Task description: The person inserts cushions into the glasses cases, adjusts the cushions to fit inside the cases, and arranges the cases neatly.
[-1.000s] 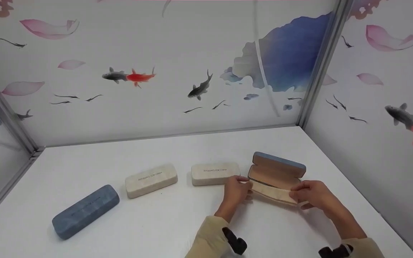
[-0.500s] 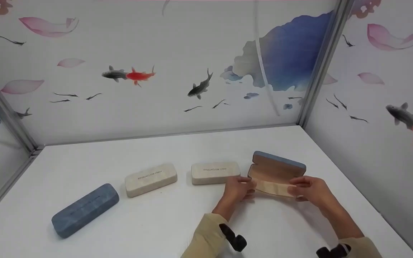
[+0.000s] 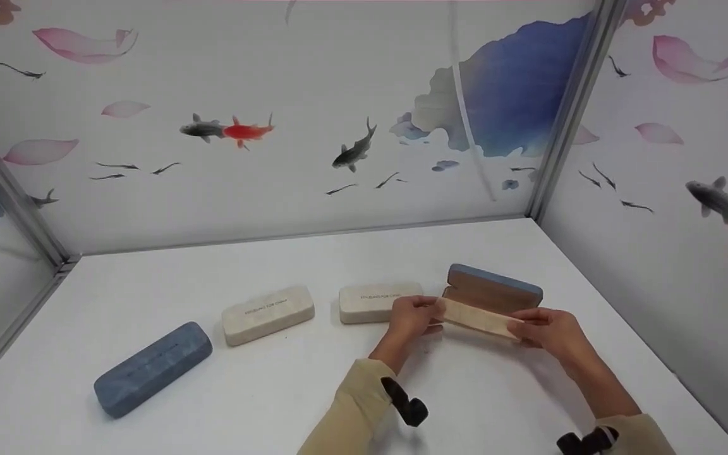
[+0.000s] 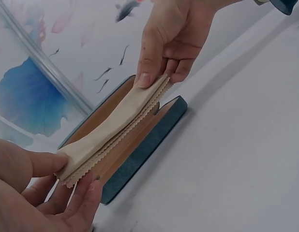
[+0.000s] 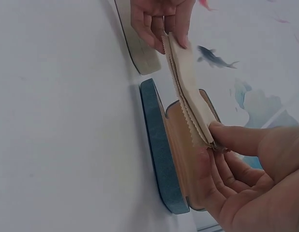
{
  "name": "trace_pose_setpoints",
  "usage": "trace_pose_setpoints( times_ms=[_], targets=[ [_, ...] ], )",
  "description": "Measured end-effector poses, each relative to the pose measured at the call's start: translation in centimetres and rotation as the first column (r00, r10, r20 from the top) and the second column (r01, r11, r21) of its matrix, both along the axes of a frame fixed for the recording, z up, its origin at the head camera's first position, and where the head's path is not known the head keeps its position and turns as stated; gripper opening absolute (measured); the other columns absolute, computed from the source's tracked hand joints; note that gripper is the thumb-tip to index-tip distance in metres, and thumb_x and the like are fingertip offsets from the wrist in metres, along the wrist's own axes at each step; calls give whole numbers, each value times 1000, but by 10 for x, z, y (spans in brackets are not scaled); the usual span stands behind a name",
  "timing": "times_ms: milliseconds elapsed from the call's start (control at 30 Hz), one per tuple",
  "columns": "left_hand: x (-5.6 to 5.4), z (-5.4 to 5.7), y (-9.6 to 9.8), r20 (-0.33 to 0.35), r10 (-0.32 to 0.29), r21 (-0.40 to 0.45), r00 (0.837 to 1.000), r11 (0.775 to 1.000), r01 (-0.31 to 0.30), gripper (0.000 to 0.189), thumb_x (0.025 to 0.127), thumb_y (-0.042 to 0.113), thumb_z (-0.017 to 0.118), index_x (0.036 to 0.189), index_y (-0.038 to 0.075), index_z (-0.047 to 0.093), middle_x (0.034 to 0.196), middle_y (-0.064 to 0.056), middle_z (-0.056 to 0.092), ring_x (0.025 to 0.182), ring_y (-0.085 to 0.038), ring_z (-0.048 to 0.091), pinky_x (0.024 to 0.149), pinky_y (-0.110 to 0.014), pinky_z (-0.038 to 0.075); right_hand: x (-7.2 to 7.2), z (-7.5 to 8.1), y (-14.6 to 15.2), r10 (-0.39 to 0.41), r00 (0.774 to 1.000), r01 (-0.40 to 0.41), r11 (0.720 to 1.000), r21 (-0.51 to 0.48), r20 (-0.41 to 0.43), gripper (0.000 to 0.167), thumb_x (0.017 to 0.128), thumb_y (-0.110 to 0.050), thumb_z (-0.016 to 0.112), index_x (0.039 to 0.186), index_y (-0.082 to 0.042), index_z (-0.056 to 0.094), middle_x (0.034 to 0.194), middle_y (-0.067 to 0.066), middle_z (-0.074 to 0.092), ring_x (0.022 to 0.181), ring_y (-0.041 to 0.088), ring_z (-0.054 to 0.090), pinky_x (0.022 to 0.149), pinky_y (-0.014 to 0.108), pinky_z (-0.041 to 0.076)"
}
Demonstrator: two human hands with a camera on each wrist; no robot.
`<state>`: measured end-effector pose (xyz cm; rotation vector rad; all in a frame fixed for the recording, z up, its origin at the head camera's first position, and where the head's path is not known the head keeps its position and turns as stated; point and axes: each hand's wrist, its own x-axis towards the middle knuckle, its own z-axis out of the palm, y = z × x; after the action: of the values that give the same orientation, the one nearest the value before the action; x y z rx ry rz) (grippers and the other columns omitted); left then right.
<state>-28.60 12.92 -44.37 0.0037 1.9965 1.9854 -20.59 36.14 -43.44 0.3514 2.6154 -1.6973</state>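
A cream cleaning cloth (image 3: 479,318) with zigzag edges, folded into a long strip, is stretched between both hands. My left hand (image 3: 409,317) pinches one end between thumb and fingers. The opposite end is pinched by my right hand (image 3: 553,333). In the left wrist view, the layered cloth (image 4: 111,124) spans over a blue glasses case (image 4: 142,157) whose lid stands up, tan lining showing. The same case (image 5: 159,152) lies just below the strip in the right wrist view. From the head, the cloth and hands hide most of its lower half.
A cream glasses case (image 3: 370,304) sits closed beside my left hand, partly covered by it. Further left lie another cream case (image 3: 269,316) and a closed blue case (image 3: 152,370). Printed wall panels (image 3: 288,208) border the white table (image 3: 263,404) at the back and sides.
Both hands have raised the cloth slightly and carried it from the case's front edge to over its lower half. The strip looks straighter and tauter. The cases stay in place.
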Motion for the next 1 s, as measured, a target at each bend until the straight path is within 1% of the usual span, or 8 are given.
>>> trace_pose_setpoints(
  times_ms=[100, 200, 367, 533, 600, 667, 833, 1000],
  targets=[
    [-3, 3, 0, 5, 9, 5, 1000, 1000, -9, 23, 93, 2, 67, 115, -4, 70, 101, -13, 73, 77, -13, 69, 76, -30, 62, -1, 0, 2, -7, 1000, 7, 1000, 8, 16, 47, 92, -28, 74, 121, 7, 64, 96, 0, 70, 82, 9, 68, 75, 21, 59],
    [-6, 6, 1, -4, 19, -3, 1000, 1000, -19, 22, 91, 0, 69, 112, -5, 72, 100, -14, 75, 71, -12, 67, 73, -30, 62, -2, 1, 5, 6, 999, -7, 1000, 17, 39, 48, 91, -30, 75, 119, 8, 65, 97, 4, 68, 82, 10, 68, 76, 23, 60],
    [-10, 16, 6, -40, 13, -64, 999, 998, -16, 18, 90, -1, 70, 107, -4, 73, 97, -13, 76, 69, -12, 68, 70, -28, 62, -5, 7, 10, 44, 996, -47, 998, 43, 73, 46, 92, -32, 73, 117, 6, 65, 96, 3, 68, 84, 11, 67, 79, 26, 61],
    [-15, 27, 9, -80, 23, -127, 997, 991, -33, 17, 90, -1, 69, 106, -4, 74, 96, -14, 76, 71, -15, 71, 69, -28, 62, -9, 15, 14, 107, 992, -108, 994, 16, 70, 42, 94, -28, 71, 118, 7, 66, 93, -1, 68, 84, 10, 67, 80, 26, 60],
    [-18, 29, 10, -80, 28, -145, 996, 989, -39, 16, 90, -1, 69, 105, -4, 75, 95, -14, 76, 71, -15, 70, 69, -28, 62, -12, 18, 14, 122, 990, -122, 993, 1, 77, 41, 95, -26, 70, 119, 7, 66, 93, -2, 68, 83, 8, 67, 79, 25, 60],
    [-22, 30, 10, -77, 28, -161, 997, 986, -40, 15, 90, -1, 69, 104, -3, 75, 94, -13, 75, 72, -15, 70, 69, -28, 62, -15, 21, 15, 114, 989, -113, 993, -13, 91, 41, 95, -25, 71, 119, 8, 66, 92, -2, 68, 81, 7, 67, 78, 24, 59],
    [-29, 30, 11, -65, 42, -152, 997, 987, -52, 14, 90, -1, 70, 102, -3, 75, 91, -12, 74, 70, -15, 70, 68, -28, 62, -20, 26, 14, 90, 990, -87, 996, -33, 105, 44, 95, -23, 70, 122, 10, 64, 89, -2, 68, 78, 6, 68, 76, 24, 60],
    [-35, 27, 14, -70, 59, -147, 996, 987, -68, 11, 88, 0, 72, 99, -3, 76, 85, -10, 73, 65, -13, 67, 65, -27, 62, -22, 26, 13, 73, 993, -71, 997, -29, 87, 45, 96, -25, 69, 123, 10, 63, 85, -5, 69, 79, 6, 67, 76, 23, 59]
  ],
)
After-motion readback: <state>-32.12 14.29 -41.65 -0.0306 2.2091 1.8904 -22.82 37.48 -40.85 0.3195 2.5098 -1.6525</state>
